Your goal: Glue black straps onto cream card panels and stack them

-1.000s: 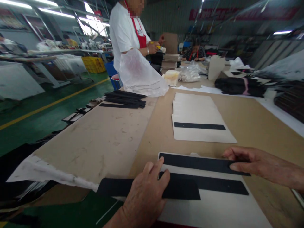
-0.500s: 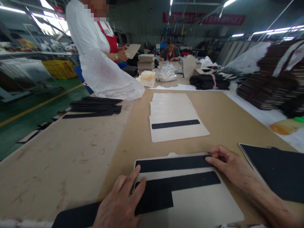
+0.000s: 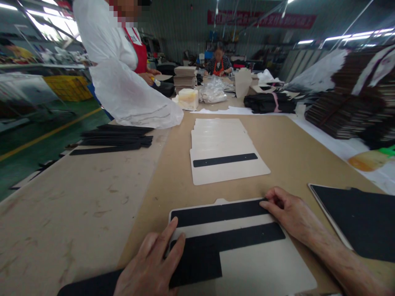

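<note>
A pale board (image 3: 262, 267) lies in front of me, with a small tab on its far edge. Along that edge runs a long black strip (image 3: 216, 213). My right hand (image 3: 286, 216) pinches the strip's right end between thumb and fingers at the board's corner. On the left, my left hand (image 3: 149, 261) rests with fingers spread, its index fingertip touching the strip's left end. Under its other fingers is an L-shaped black piece (image 3: 243, 237), lying across the board's middle. Another black piece (image 3: 89, 283) extends beneath the left hand toward the near edge.
Overlapping pale boards (image 3: 228, 168) lie beyond, the nearest bearing a black strip. Black strips (image 3: 117, 137) are piled at left. Black panels (image 3: 364, 222) lie at right. A co-worker (image 3: 114, 49) in a red apron stands at far left; another person (image 3: 218, 63) sits behind.
The view has shifted slightly, and my hands keep nearly the same places on the board. The co-worker's hands and the panel held there have lowered.
</note>
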Motion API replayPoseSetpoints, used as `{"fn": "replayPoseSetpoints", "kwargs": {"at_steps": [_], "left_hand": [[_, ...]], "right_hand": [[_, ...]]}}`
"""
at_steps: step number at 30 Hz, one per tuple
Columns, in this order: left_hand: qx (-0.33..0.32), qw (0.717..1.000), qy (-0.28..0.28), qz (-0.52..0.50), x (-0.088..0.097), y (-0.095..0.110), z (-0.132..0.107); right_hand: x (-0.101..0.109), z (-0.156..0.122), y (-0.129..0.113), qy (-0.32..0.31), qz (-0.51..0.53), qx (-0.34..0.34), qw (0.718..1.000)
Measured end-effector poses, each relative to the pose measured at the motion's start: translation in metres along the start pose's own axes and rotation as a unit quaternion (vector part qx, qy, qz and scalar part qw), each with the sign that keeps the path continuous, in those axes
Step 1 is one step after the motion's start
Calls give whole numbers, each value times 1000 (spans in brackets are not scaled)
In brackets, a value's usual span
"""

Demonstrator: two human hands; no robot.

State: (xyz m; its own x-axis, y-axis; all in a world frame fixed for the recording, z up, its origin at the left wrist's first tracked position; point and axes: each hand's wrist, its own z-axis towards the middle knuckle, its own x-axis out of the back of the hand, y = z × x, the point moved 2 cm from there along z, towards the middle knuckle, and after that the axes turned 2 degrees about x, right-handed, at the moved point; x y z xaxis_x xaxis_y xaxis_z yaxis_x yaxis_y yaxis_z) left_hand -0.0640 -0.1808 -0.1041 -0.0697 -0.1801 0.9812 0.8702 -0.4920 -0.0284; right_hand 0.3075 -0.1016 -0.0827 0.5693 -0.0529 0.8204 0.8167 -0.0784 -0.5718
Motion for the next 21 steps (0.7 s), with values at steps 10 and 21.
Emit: {"fn": "replayPoseSetpoints", "kwargs": {"at_steps": [10,21], "left_hand": [[88,981,-173,-20,43,26,54],[75,984,-165,4,50,32,69]], "right_hand": [[-6,-16,-26,-30,-286,231,929],[-10,-37,-62,-94,-419,283,858]]}}
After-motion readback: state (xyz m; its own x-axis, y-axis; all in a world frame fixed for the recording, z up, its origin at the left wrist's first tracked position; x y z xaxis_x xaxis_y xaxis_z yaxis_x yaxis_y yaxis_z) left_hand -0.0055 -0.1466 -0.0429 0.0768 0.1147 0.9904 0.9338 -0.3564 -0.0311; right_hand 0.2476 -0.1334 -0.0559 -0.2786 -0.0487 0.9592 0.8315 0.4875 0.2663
